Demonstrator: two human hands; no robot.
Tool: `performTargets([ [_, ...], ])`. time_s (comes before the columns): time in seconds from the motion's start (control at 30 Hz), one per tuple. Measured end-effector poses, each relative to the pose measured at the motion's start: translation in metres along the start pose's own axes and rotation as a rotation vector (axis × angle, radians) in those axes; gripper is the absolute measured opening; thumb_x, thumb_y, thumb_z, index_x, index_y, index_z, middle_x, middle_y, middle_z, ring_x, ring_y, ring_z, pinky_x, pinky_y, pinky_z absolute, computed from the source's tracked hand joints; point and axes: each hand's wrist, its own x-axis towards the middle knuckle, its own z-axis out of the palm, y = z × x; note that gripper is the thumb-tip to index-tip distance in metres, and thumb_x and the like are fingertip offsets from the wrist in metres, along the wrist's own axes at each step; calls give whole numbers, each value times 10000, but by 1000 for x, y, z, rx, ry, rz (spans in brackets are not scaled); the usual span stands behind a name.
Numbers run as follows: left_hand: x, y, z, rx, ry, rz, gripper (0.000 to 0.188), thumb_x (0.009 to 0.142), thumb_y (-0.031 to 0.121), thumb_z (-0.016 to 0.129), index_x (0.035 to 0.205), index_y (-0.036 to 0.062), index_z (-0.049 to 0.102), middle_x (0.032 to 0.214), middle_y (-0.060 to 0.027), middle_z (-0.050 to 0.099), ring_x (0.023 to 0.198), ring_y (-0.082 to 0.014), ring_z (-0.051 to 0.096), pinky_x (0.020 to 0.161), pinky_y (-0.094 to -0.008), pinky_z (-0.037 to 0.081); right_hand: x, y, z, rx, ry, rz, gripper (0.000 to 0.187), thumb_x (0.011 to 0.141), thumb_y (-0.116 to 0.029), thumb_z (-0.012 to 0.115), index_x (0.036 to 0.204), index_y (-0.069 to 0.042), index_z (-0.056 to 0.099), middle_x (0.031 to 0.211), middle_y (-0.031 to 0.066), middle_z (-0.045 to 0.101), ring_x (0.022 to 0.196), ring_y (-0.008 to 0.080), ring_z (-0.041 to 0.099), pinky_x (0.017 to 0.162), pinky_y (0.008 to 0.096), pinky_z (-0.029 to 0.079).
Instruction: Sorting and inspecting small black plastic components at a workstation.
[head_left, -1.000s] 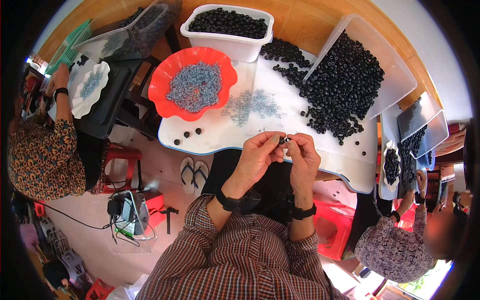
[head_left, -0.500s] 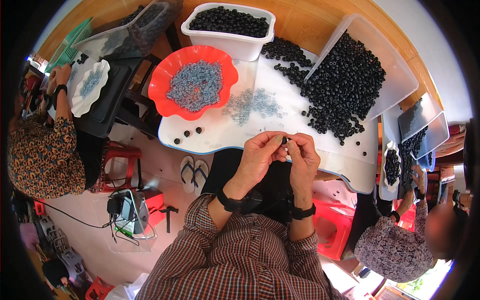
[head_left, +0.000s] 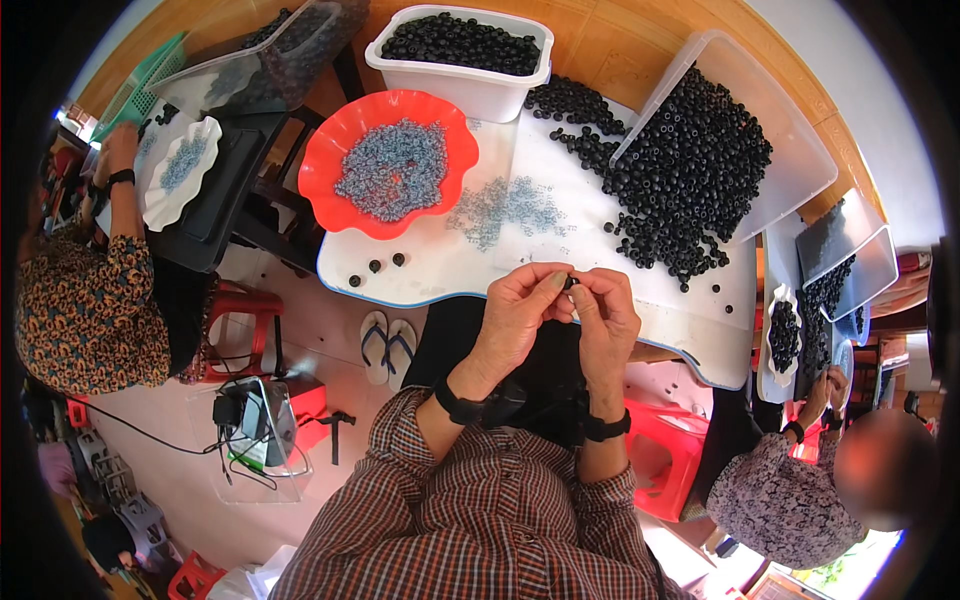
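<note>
Just over the front edge of the white table (head_left: pixel 410 275), my two hands meet. My left hand (head_left: pixel 518 318) pinches a small round black piece (head_left: pixel 570 283) between thumb and fingers. From the other side, my right hand (head_left: pixel 608 312) closes its thumb and fingers on the same piece, which is largely hidden by the fingertips. Beyond my hands lie scattered small clear-bluish rings (head_left: pixel 508 212). A heap of black ring-like pieces (head_left: pixel 690 165) spills from a tipped translucent bin (head_left: pixel 800 180) at right. Three single black pieces (head_left: pixel 375 266) sit near the left front edge.
A red scalloped dish (head_left: pixel 318 175) holds more clear-bluish rings. Behind it stands a white tub (head_left: pixel 440 82) of black pieces. Co-workers sit at left (head_left: pixel 95 310) and right (head_left: pixel 785 495) by other tables. A red stool (head_left: pixel 670 450) is beside me; slippers (head_left: pixel 388 345) lie on the floor.
My hands stay nearly in place, with the fingertips shifting slightly around the black piece. The right co-worker's head and hands have moved a little.
</note>
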Motion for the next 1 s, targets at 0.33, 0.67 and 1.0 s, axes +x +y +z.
performTargets([
  [0.33, -4, 5, 5, 75, 29, 20, 241, 993, 117, 528, 1147, -48, 611, 904, -75, 653, 765, -129, 636, 705, -270, 557, 1, 1, -4, 30, -3, 8, 90, 881, 37, 618, 968, 16, 622, 1019, 57, 546, 836, 110, 569, 712, 231, 490],
  [0.67, -6, 6, 6, 185, 0, 76, 203, 958, 47, 565, 1127, -36, 641, 925, -74, 670, 786, -120, 647, 740, -262, 565, 1, -4, -8, -2, -4, -11, 79, 871, 31, 636, 946, 12, 617, 992, 58, 552, 829, 115, 563, 715, 235, 481],
  [1.0, -6, 9, 7, 298, -9, 79, 224, 959, 57, 567, 1148, -39, 641, 943, -79, 684, 796, -119, 658, 765, -266, 572, 4, -19, -9, -371, -37, -201, 121, 825, 54, 658, 929, 1, 624, 940, 97, 572, 771, 197, 591, 653, 298, 500],
])
